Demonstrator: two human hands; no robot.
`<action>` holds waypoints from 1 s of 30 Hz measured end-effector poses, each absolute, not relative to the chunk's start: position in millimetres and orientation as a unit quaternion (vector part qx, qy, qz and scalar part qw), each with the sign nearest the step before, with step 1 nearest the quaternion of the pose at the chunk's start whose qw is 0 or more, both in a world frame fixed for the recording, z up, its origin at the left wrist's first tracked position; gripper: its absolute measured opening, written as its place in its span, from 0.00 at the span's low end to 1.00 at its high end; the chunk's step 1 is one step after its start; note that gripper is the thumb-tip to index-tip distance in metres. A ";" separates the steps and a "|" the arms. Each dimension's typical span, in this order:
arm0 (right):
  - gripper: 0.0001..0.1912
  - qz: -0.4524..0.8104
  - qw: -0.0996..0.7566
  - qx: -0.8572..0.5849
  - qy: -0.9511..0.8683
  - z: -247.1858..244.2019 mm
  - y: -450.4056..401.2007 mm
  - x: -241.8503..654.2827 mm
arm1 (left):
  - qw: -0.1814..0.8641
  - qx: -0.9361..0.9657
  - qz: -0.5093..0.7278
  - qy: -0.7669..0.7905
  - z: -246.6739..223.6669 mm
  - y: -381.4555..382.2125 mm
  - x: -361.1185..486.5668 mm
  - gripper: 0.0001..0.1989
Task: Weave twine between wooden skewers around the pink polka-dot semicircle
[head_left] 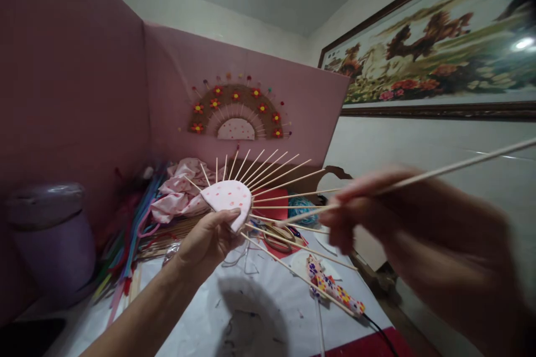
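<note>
My left hand point(209, 237) grips the corner of a pale pink-dotted half-circle point(228, 195), thumb on its face. Thin wooden sticks point(281, 175) fan out from its curved edge, spreading upward and to the right. In my right hand point(402, 234), partly blurred, a single wooden stick point(456, 166) is pinched between thumb and fingers. Its lower tip points left, close in view to the fan's right-hand sticks; whether it touches them I cannot tell. A flower-patterned glue gun point(335, 290) with a black cord lies on the table below.
A finished-looking fan decoration point(237, 106) hangs on the pink panel point(293, 95). Scissors point(278, 240), a blue yarn bundle point(304, 206) and red sheets lie behind the fan. Pink fabric point(184, 178), colourful strips and a lidded bin point(54, 245) are at left. White covering point(251, 312) spans the table.
</note>
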State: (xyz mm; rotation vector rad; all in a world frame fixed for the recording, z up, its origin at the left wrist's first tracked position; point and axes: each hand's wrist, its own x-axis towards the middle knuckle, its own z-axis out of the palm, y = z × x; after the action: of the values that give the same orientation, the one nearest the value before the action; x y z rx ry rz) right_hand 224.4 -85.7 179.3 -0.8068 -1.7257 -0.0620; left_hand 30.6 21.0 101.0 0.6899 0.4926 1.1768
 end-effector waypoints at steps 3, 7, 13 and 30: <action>0.03 0.130 0.447 -0.344 -0.815 199.9 -65.9 203.1 | 0.753 0.324 0.523 0.234 100.2 21.9 30.7 0.12; 0.03 0.202 0.374 -0.367 -0.827 199.9 -53.1 204.2 | 0.758 0.329 0.506 0.245 101.3 22.0 32.2 0.12; 0.03 0.332 0.341 -0.356 -0.804 200.5 -41.6 199.3 | 0.763 0.333 0.493 0.251 102.3 20.3 34.5 0.10; 0.04 0.299 0.356 -0.374 -0.803 186.8 -34.8 195.6 | 0.764 0.336 0.490 0.252 100.3 20.3 33.5 0.11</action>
State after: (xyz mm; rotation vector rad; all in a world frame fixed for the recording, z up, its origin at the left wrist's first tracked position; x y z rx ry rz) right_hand 195.6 -34.8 186.8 -0.9656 -2.0730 0.7729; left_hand 33.5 20.3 100.3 0.7295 0.5470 1.0656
